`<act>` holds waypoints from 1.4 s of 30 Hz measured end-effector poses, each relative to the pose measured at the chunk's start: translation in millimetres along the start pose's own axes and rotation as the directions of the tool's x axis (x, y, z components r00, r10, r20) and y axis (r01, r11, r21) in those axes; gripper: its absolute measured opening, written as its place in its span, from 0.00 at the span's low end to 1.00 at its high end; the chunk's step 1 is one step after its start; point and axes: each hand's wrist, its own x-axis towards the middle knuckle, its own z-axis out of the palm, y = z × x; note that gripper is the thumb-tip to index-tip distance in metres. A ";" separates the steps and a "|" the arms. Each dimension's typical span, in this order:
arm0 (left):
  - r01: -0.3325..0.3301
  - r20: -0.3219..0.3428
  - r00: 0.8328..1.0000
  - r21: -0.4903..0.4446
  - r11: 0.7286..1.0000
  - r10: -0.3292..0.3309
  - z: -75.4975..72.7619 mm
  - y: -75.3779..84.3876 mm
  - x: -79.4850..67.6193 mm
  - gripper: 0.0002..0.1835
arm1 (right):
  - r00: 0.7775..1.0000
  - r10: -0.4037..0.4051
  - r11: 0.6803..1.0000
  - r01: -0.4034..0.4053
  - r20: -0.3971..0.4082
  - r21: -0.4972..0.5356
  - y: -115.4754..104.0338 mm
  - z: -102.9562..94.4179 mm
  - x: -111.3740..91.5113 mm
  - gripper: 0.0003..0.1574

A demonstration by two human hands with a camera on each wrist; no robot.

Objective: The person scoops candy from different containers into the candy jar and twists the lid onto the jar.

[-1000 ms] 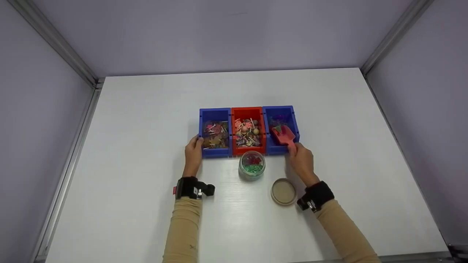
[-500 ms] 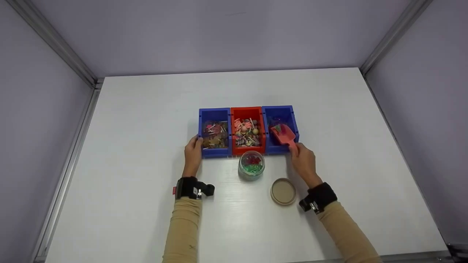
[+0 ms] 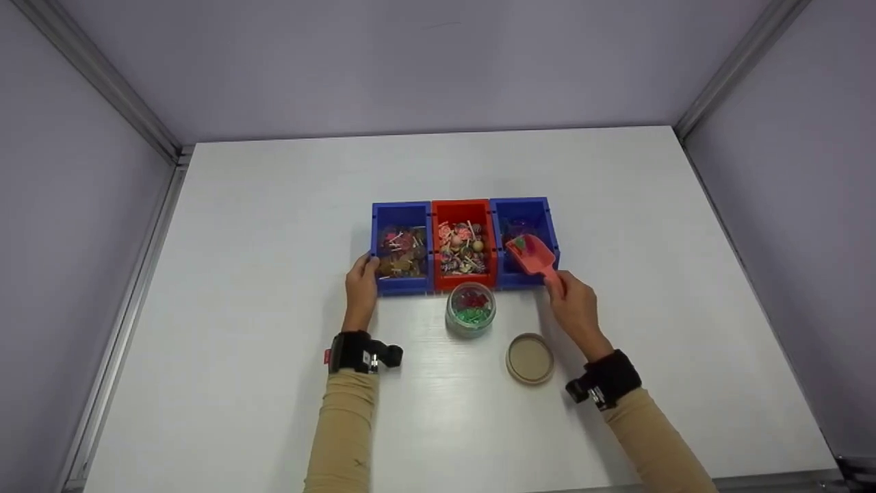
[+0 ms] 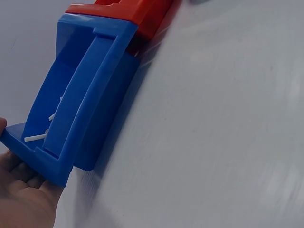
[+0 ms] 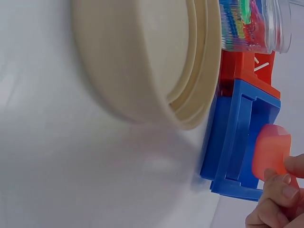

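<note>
My right hand [image 3: 575,305] grips the handle of a pink scoop [image 3: 534,255], its bowl over the right blue bin [image 3: 525,279]. Small green and dark pieces lie in the bowl. In the right wrist view, thumb and fingers close on the scoop [image 5: 271,149] behind the bin's front wall. My left hand [image 3: 361,291] holds the outer side of the left blue bin [image 3: 404,286], thumb over the rim [image 4: 52,168] and fingers against the outside. That bin contains small lollipop-like pieces with white sticks. Between the two blue bins sits a red bin [image 3: 465,281] of similar pieces.
An uncovered clear jar [image 3: 471,330] with green and red pieces stands right in front of the red bin. Its likely lid, a round beige cap [image 3: 530,359], lies on the white table [image 3: 274,274] near my right wrist. Pale walls [image 3: 438,75] enclose the table.
My right hand has shifted slightly right and towards me, drawing the scoop a little the same way over the right bin. The left hand, bins, jar and lid stay put.
</note>
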 end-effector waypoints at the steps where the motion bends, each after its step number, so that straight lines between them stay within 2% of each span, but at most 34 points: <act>1: 0.003 -0.002 1.000 -0.001 1.000 -0.003 0.0 0.4 0.0 0.26 | 1.000 -0.012 1.000 0.012 -0.007 0.002 -0.1 -0.4 -1.1 0.13; 9: 0.027 -0.007 1.000 -0.020 0.999 -0.028 -0.2 0.8 0.1 0.26 | 0.999 -0.045 0.998 0.046 -0.004 0.032 -3.0 -7.3 -7.5 0.13; 16: 0.007 -0.002 1.000 -0.004 1.000 -0.007 0.5 -0.6 -0.3 0.26 | 0.989 -0.136 0.990 0.137 -0.050 0.019 -2.2 -15.3 -11.2 0.10; 18: 0.002 0.000 1.000 0.002 1.000 -0.002 0.2 -0.8 -0.3 0.26 | 0.989 -0.145 0.989 0.146 -0.042 0.027 -3.4 -18.3 -12.3 0.10; 28: -0.002 0.001 1.000 0.011 1.000 0.002 0.0 -0.7 -0.2 0.26 | 0.984 -0.168 0.981 0.162 0.061 0.103 -8.1 -32.3 -18.3 0.10; 35: -0.007 -0.009 1.000 0.018 1.000 0.007 0.7 -2.7 0.6 0.26 | 0.977 -0.167 0.982 0.152 0.135 0.114 -8.2 -37.7 -25.2 0.11; 42: -0.013 -0.005 1.000 0.030 0.999 0.013 -0.6 -2.8 -0.3 0.26 | 0.953 -0.197 0.975 0.167 0.228 0.146 -12.6 -43.0 -32.0 0.12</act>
